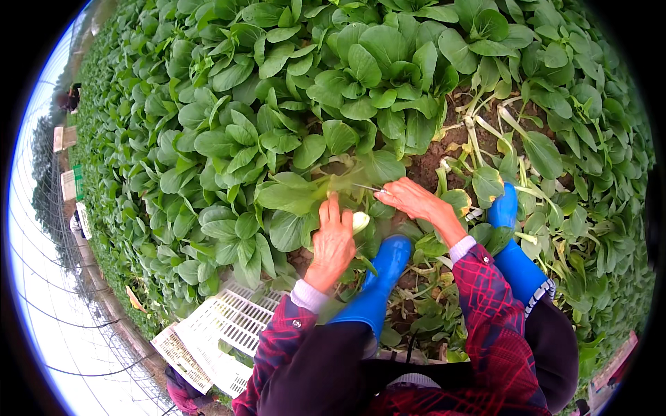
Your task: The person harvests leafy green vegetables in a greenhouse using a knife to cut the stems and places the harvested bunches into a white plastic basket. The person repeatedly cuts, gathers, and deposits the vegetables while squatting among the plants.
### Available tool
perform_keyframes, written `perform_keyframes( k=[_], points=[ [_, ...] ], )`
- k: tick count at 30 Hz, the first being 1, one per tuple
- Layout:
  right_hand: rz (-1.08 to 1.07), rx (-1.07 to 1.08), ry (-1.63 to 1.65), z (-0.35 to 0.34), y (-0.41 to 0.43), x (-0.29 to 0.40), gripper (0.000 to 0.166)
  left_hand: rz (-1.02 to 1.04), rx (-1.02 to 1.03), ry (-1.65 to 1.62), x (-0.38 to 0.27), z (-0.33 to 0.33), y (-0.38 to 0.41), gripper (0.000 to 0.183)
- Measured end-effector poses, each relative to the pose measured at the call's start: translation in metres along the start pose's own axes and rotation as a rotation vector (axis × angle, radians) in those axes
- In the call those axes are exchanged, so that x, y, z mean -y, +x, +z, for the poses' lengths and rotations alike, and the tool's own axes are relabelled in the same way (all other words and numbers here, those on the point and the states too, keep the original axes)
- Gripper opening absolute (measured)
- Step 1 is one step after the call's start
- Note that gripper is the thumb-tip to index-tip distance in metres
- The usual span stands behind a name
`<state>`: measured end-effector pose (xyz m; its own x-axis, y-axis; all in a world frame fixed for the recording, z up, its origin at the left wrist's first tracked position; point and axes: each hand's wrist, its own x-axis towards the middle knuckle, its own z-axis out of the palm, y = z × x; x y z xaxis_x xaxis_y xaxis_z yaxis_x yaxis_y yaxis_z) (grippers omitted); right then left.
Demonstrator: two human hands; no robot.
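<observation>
My left hand (333, 242) is over a cut bok choy head, whose pale trimmed base (360, 222) sticks out to the right of the palm. Its fingertips touch the stalks of another leafy bok choy plant (291, 193); the palm hides most of the grip. In my right hand (413, 198) is a small knife (366, 187), its thin blade pointing left towards those stalks. The area around the blade is blurred. Both hands are low among the plants, just ahead of my blue rubber boots (393, 255).
Dense bok choy (364, 62) grows ahead and to the left. Cut stalks and yellowing leaves (484, 135) litter the soil at right. A white slatted plastic crate (239, 317) stands by my left arm. Another person (184, 392) is at lower left, near the tunnel's hooped frame (78, 322).
</observation>
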<state>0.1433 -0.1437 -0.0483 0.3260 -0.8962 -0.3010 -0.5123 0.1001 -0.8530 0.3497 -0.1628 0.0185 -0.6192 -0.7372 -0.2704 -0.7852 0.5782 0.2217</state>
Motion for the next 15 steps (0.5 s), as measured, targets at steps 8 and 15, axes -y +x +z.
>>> perform_keyframes(
  k=[8,15],
  points=[
    [0.232,0.25,0.193,-0.004,0.034,-0.021,0.055,-0.015,-0.019,-0.017,0.021,0.007,-0.015,0.051],
    [-0.253,0.063,-0.324,0.009,0.053,-0.047,0.04,-0.001,-0.041,0.007,0.036,0.023,-0.032,0.052]
  ],
)
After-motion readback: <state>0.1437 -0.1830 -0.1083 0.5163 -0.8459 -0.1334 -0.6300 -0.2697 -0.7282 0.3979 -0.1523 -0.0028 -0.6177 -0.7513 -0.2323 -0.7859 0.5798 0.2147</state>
